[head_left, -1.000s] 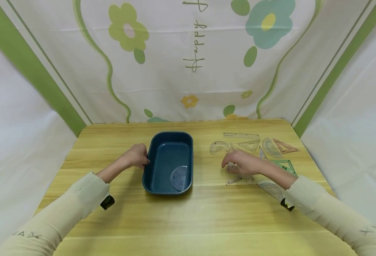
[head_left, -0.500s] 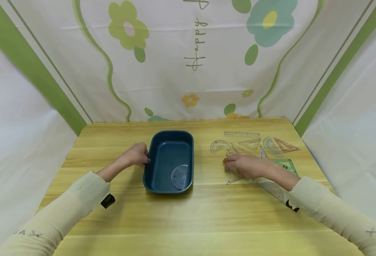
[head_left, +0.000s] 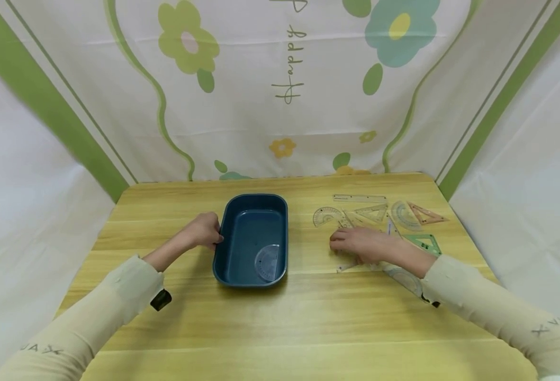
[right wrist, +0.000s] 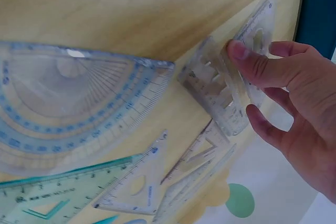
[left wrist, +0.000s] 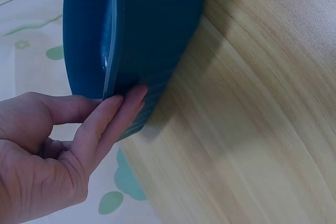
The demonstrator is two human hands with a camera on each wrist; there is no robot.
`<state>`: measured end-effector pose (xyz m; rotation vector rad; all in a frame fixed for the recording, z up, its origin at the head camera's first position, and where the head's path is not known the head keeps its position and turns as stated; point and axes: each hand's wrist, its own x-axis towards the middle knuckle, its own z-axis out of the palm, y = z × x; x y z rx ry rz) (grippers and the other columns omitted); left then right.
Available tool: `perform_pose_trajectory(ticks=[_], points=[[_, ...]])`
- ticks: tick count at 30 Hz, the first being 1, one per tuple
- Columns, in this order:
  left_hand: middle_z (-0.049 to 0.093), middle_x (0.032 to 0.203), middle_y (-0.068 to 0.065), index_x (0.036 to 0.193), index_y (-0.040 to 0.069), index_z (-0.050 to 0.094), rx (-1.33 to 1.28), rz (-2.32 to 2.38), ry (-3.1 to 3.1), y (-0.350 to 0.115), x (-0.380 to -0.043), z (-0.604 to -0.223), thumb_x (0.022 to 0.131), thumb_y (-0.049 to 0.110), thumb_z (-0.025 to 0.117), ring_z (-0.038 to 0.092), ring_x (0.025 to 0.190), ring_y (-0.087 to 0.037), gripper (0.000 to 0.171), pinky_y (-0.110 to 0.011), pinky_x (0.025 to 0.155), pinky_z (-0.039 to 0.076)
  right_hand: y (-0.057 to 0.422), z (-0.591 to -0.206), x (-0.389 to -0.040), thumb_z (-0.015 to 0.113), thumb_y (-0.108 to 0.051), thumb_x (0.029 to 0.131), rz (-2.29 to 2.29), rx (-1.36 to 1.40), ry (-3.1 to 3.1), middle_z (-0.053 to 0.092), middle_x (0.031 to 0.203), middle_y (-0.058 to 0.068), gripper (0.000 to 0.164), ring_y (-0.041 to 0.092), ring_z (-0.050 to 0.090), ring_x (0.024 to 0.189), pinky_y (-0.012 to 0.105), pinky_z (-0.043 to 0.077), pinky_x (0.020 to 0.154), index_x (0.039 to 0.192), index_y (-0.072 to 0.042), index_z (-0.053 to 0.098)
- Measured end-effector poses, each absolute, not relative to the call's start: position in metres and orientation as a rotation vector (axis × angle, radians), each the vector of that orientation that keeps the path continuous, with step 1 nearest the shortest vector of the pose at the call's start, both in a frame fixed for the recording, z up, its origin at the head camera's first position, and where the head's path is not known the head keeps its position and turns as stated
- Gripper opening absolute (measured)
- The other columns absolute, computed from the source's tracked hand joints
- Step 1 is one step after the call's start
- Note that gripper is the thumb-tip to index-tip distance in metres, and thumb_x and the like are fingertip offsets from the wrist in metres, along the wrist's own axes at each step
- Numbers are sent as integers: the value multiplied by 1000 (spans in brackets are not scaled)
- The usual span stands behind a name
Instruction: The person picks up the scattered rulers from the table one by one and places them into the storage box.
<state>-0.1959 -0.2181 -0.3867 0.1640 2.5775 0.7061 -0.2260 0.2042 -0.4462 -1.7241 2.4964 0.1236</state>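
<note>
At the left of a deep blue rectangular tub point(head_left: 244, 233), my left hand point(head_left: 205, 230) pinches the side wall. The left wrist view shows the thumb inside the rim and the fingers along the outer face. A clear protractor point(head_left: 267, 263) lies in the tub's near right corner. To the right, my right hand point(head_left: 363, 245) is lowered over several clear drawing tools. In the right wrist view its thumb touches a narrow clear set square point(right wrist: 261, 27), with the fingers spread on the other side. Beside the thumb is a clear piece with cutouts point(right wrist: 212, 85).
Around the right hand lie a clear ruler point(head_left: 360, 199), a half-round protractor point(head_left: 326, 216), an orange set square point(head_left: 425, 214), a green set square point(head_left: 424, 243) and a large blue-marked protractor point(right wrist: 79, 95). A flowered cloth point(head_left: 242, 106) hangs behind the wooden table point(head_left: 280, 333).
My right hand has lowered from above the drawing tools onto them, then stayed nearly in place. My left hand and the tub have stayed put.
</note>
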Motion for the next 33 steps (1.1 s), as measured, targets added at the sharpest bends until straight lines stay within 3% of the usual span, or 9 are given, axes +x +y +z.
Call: perform_pose_trajectory(ticks=[8, 14, 19, 23, 25, 28, 31, 33], points=[[53, 49, -3, 51, 16, 37, 184, 708, 2583, -218, -196, -387, 89, -4, 62, 74, 69, -29, 50, -33, 67, 61, 197, -438, -227, 81, 1, 76, 280, -1836, 2524, 68, 100, -5, 46, 17, 60, 91, 41, 52, 78, 108, -20, 57], [57, 52, -6, 51, 16, 37, 161, 696, 2583, -218, -196, -388, 89, -4, 63, 74, 70, -28, 49, -33, 68, 61, 191, -434, -226, 85, -6, 72, 314, -1840, 2476, 67, 85, -8, 35, 12, 61, 79, 36, 52, 73, 94, -23, 66], [57, 51, -5, 51, 16, 38, 171, 682, 2582, -218, -197, -387, 89, -3, 63, 74, 69, -27, 50, -33, 67, 61, 191, -430, -224, 75, 8, 75, 89, -1755, 2418, 54, 65, -10, 27, 2, 40, 59, 19, 38, 57, 75, -16, 63], [47, 47, 3, 50, 17, 36, 173, 689, 2577, -218, -196, -386, 90, -3, 63, 74, 70, -28, 51, -34, 68, 61, 196, -426, -225, 72, 1, 86, -97, -1711, 2395, 33, 60, -12, 25, 1, 23, 58, 18, 27, 57, 71, -11, 57], [45, 47, 3, 50, 17, 36, 176, 680, 2577, -218, -196, -386, 90, -2, 63, 74, 70, -28, 51, -34, 68, 61, 199, -424, -225, 72, 0, 88, -138, -1687, 2412, 33, 60, -12, 24, 1, 22, 57, 18, 26, 57, 73, -11, 57], [46, 47, 3, 50, 17, 36, 183, 670, 2580, -218, -195, -385, 90, -1, 63, 74, 69, -28, 51, -33, 67, 61, 204, -422, -225, 71, 1, 88, -141, -1622, 2464, 47, 59, -12, 18, -2, 29, 54, 17, 32, 55, 82, -12, 61], [44, 46, 4, 50, 17, 35, 193, 660, 2588, -219, -195, -386, 90, -2, 62, 73, 68, -28, 52, -34, 67, 61, 207, -419, -223, 73, 0, 86, -153, -1561, 2507, 65, 67, -7, 16, -2, 48, 55, 18, 42, 55, 92, -13, 66], [42, 46, 4, 49, 17, 35, 199, 660, 2593, -219, -195, -386, 89, -2, 62, 73, 67, -27, 52, -34, 67, 61, 209, -417, -222, 75, -3, 86, -191, -1511, 2515, 69, 72, -4, 14, 0, 59, 60, 19, 49, 58, 94, -11, 68]])
